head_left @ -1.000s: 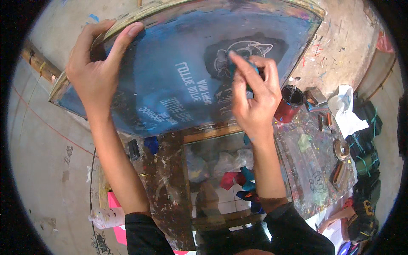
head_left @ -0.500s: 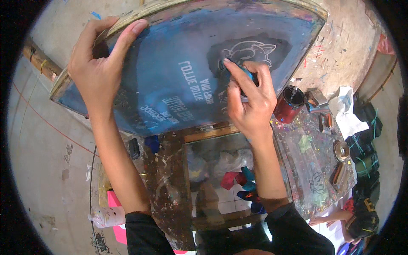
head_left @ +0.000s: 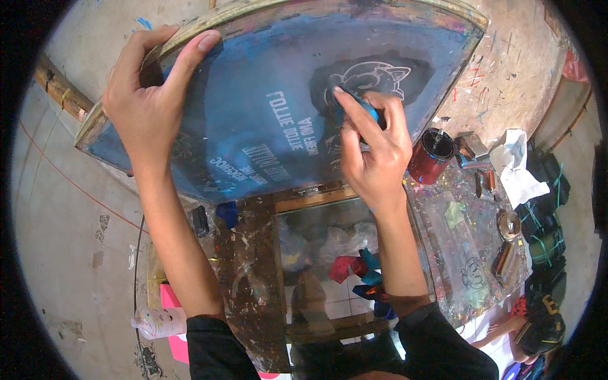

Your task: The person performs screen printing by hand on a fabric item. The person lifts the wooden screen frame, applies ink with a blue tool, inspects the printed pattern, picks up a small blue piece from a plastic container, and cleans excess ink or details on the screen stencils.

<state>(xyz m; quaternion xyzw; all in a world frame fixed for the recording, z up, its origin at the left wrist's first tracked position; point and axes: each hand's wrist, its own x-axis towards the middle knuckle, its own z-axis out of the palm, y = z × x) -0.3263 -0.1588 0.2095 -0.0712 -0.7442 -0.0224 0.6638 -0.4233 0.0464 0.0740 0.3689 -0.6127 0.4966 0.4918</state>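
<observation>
A large wooden-framed printing screen (head_left: 247, 60) is tilted up in front of me, its blue-stained mesh bearing pale reversed lettering and a cartoon-head outline. My left hand (head_left: 144, 101) is clamped over the wooden rim at the upper left, thumb on the inner side. Against the mesh, just below the cartoon outline, my right hand (head_left: 380, 145) pinches a small teal-blue cloth (head_left: 372, 114), mostly hidden by the fingers. A dark, wet-looking patch (head_left: 415, 79) surrounds the outline.
Below the screen lies a glass panel (head_left: 329, 240) with coloured scraps (head_left: 354, 269) visible at it. At right, a red can (head_left: 425, 166), tape roll (head_left: 508, 225) and white paper (head_left: 520, 168) sit on a stained table. A cup (head_left: 158, 323) stands lower left; another person (head_left: 541, 326) is lower right.
My right hand has shifted very slightly while staying on the same part of the mesh. The other person's arm at the lower right has moved. My left hand keeps its hold.
</observation>
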